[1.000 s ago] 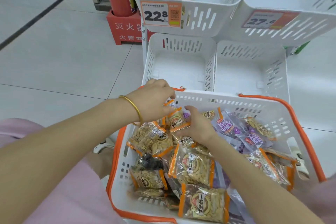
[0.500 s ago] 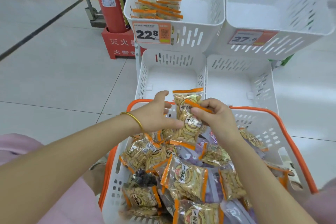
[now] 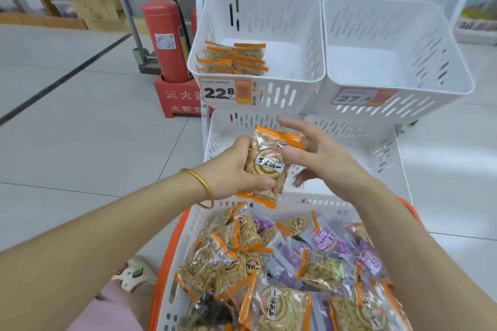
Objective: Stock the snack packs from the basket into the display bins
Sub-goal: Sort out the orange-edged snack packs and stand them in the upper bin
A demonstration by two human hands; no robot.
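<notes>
Over basket [image 3: 180, 242], L hand [image 3: 230, 167] grips pack [image 3: 269, 164].

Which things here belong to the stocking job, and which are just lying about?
Job: held snack pack, left hand gripping it, right hand, basket of packs, display bins, packs already binned.
Bystanders: fire extinguisher, its red stand, cardboard boxes.

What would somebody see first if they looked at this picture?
Probably the orange-edged snack pack in the middle, gripped by the left hand above the basket heaped with orange and purple packs. Next, the red fire extinguisher standing at the back left, beside the 22.8 price tag.
</notes>
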